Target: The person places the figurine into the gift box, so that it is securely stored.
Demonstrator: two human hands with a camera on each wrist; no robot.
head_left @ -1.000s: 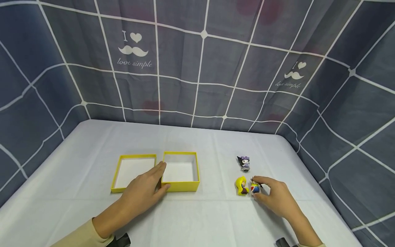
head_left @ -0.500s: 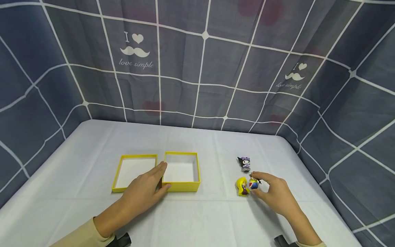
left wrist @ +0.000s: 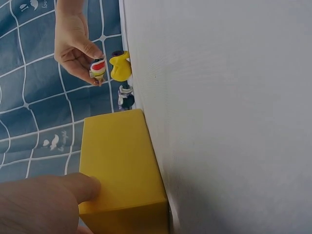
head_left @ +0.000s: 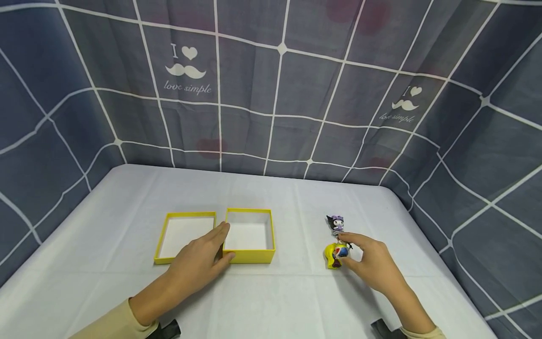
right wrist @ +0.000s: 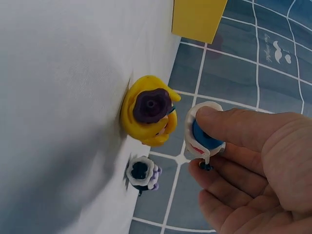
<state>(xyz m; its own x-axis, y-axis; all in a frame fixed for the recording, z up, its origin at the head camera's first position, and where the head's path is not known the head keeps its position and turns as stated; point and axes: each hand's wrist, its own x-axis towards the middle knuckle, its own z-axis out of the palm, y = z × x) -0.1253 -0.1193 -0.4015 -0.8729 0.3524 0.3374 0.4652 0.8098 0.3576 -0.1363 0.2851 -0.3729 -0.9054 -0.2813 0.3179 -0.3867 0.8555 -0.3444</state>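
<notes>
Thumb and fingertips of my right hand (head_left: 374, 263) pinch a small figurine (right wrist: 204, 136) with a red, white and blue body. It is lifted above the table and overlaps a yellow figurine (head_left: 329, 256) in the head view. That one stands upright with long yellow hair and a dark base. Just behind it stands a purple and black figurine (head_left: 336, 222). My left hand (head_left: 195, 261) rests against the near left corner of a yellow box (head_left: 254, 256), fingers straight along its left wall. Its thumb (left wrist: 87, 187) presses the front wall. The box is open at the top, white inside.
Left of the box lies a shallow yellow-rimmed lid (head_left: 182, 214), white inside and partly covered by my left hand. A white cloth (head_left: 288, 301) covers the table. Dark gridded curtains (head_left: 254, 94) hang behind it and at both sides.
My right hand has raised the red, white and blue figurine off the table and moved it slightly left, in front of the yellow one. My left hand stays at the box.
</notes>
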